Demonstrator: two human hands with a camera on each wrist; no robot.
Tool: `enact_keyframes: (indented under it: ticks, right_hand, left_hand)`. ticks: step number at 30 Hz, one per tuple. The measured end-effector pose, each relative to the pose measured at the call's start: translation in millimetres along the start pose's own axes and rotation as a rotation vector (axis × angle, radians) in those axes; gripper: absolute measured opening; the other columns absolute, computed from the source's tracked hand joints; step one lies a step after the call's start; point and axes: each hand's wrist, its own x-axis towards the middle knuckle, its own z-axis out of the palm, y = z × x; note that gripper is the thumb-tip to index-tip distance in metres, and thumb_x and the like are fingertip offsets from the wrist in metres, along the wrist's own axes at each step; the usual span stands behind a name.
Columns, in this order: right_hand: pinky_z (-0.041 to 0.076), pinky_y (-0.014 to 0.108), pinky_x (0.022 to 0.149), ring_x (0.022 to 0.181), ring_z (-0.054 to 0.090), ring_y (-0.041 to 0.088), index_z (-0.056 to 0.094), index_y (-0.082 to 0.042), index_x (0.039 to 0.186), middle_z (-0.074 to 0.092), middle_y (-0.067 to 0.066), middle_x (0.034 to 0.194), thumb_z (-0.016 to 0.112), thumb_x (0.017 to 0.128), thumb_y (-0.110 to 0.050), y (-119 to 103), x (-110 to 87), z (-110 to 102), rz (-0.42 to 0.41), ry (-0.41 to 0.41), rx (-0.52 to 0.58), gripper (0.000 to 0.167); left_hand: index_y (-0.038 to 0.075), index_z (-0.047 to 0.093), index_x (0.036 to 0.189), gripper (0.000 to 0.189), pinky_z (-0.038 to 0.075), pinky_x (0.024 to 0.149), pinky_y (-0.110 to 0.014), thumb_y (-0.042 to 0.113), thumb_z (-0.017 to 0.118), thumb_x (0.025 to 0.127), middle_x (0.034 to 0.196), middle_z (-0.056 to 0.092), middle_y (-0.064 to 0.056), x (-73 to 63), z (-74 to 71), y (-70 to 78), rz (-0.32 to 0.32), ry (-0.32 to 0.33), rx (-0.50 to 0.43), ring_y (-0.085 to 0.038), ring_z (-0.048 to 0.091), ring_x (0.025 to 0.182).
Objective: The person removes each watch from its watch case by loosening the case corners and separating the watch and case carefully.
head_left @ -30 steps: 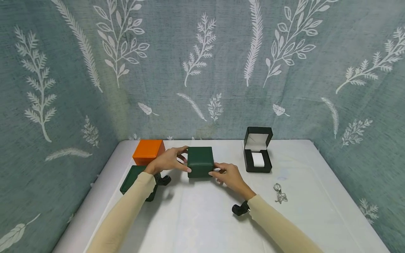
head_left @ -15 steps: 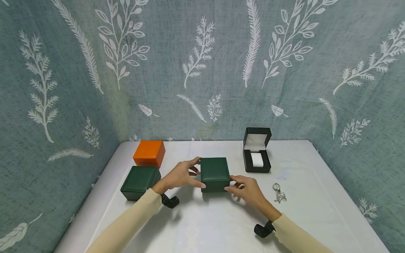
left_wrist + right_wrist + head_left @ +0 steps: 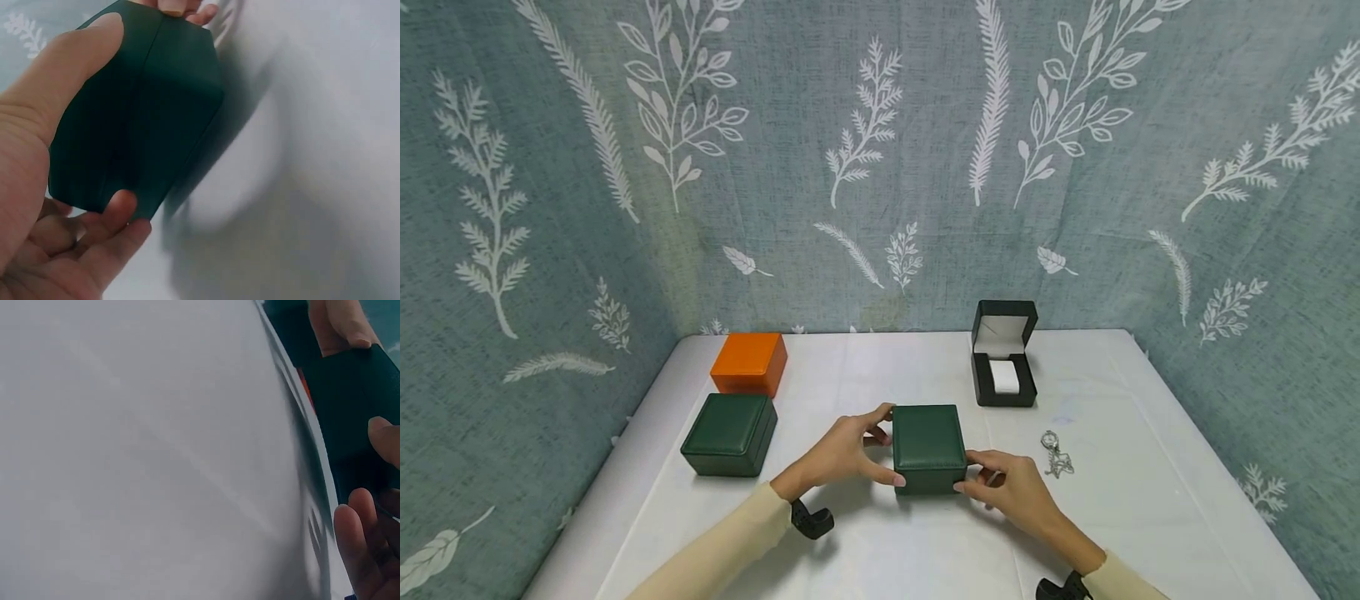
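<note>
A closed dark green box [image 3: 928, 446] is at the middle front of the white table, between both hands. My left hand [image 3: 850, 450] grips its left side, the thumb near the front corner and the fingers towards the back. On the right side, my right hand [image 3: 1011, 492] holds the box between thumb and fingers. In the left wrist view the green box [image 3: 150, 106] shows its seam, with the left thumb on one side and curled fingers at the other end. The right wrist view has the box [image 3: 350, 394] at its right edge, fingertips of both hands against it.
Another closed green box [image 3: 730, 433] and an orange box [image 3: 749, 363] stand at the left. An open black watch box [image 3: 1004, 354] with a white cushion is at the back right. A silver pocket watch with a chain [image 3: 1056, 454] lies in front of it.
Both hands have brought the green box towards the front and right, away from the orange box. The second green box, earlier partly covered by the left arm, is now in full view.
</note>
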Motion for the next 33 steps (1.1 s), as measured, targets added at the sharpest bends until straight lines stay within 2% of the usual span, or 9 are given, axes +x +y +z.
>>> enact_keyframes:
  ticks: [5, 9, 17, 21, 25, 29, 33]
  right_hand:
    - [0.057, 0.028, 0.061, 0.066, 0.065, 0.006, 0.074, -0.003, 0.123, 0.07, -0.006, 0.085, 0.088, 0.083, -0.032, 0.3, -10.0, 0.2, -0.022, 0.026, -0.051, 0.052]
    - [0.056, 0.027, 0.062, 0.065, 0.064, 0.004, 0.076, -0.004, 0.12, 0.069, -0.009, 0.08, 0.09, 0.081, -0.029, 0.5, -14.4, 1.3, -0.019, 0.03, -0.061, 0.049]
    - [0.055, 0.026, 0.061, 0.062, 0.062, 0.005, 0.077, -0.009, 0.115, 0.067, -0.011, 0.073, 0.091, 0.08, -0.028, 0.0, -17.1, 1.8, -0.016, 0.033, -0.058, 0.043]
    - [0.055, 0.027, 0.06, 0.06, 0.062, 0.006, 0.076, -0.011, 0.114, 0.066, -0.011, 0.071, 0.091, 0.079, -0.028, -0.4, -18.4, 1.9, 0.006, 0.028, -0.052, 0.042]
    - [0.054, 0.026, 0.061, 0.061, 0.063, 0.006, 0.075, -0.01, 0.117, 0.066, -0.01, 0.073, 0.09, 0.08, -0.031, -0.5, -18.5, -1.3, 0.04, -0.021, -0.034, 0.044]
    - [0.053, 0.027, 0.061, 0.068, 0.063, 0.009, 0.069, -0.012, 0.126, 0.068, -0.004, 0.081, 0.089, 0.081, -0.034, 0.9, -12.8, -11.5, 0.047, -0.097, -0.012, 0.054]
    - [0.054, 0.029, 0.065, 0.081, 0.063, 0.018, 0.053, -0.015, 0.147, 0.067, 0.006, 0.119, 0.09, 0.079, -0.032, 3.6, -1.8, -23.8, 0.012, -0.164, 0.033, 0.08]
  left_hand:
    - [0.002, 0.033, 0.159, 0.113, 0.05, 0.099, -0.025, 0.034, 0.097, 0.071, 0.147, 0.053, -0.003, -5.3, 9.2, 0.8, 0.032, 0.009, 0.006, -0.016, 0.066, 0.11]
    - [0.003, 0.036, 0.158, 0.111, 0.051, 0.098, -0.028, 0.038, 0.096, 0.072, 0.146, 0.054, -0.005, -8.4, 13.5, -0.1, 0.054, 0.009, 0.049, -0.017, 0.066, 0.108]
    - [0.01, 0.038, 0.159, 0.112, 0.052, 0.097, -0.034, 0.049, 0.095, 0.069, 0.138, 0.059, 0.001, -12.0, 17.0, -2.6, 0.025, 0.019, 0.098, -0.014, 0.065, 0.107]
    - [0.007, 0.036, 0.159, 0.116, 0.052, 0.097, -0.036, 0.05, 0.094, 0.069, 0.13, 0.063, -0.001, -13.1, 17.8, -2.2, 0.02, 0.022, 0.116, -0.014, 0.064, 0.106]
    - [0.005, 0.033, 0.16, 0.118, 0.052, 0.093, -0.035, 0.052, 0.093, 0.07, 0.125, 0.064, -0.001, -14.4, 18.5, -2.6, 0.006, 0.013, 0.143, -0.011, 0.063, 0.103]
    - [0.006, 0.031, 0.162, 0.118, 0.052, 0.087, -0.033, 0.052, 0.092, 0.072, 0.131, 0.061, -0.001, -15.0, 18.3, -4.1, 0.012, 0.004, 0.146, -0.013, 0.061, 0.103]
    - [0.009, 0.029, 0.163, 0.119, 0.05, 0.083, -0.029, 0.05, 0.093, 0.071, 0.144, 0.054, 0.0, -16.2, 19.1, -8.2, 0.023, -0.002, 0.154, -0.017, 0.057, 0.105]
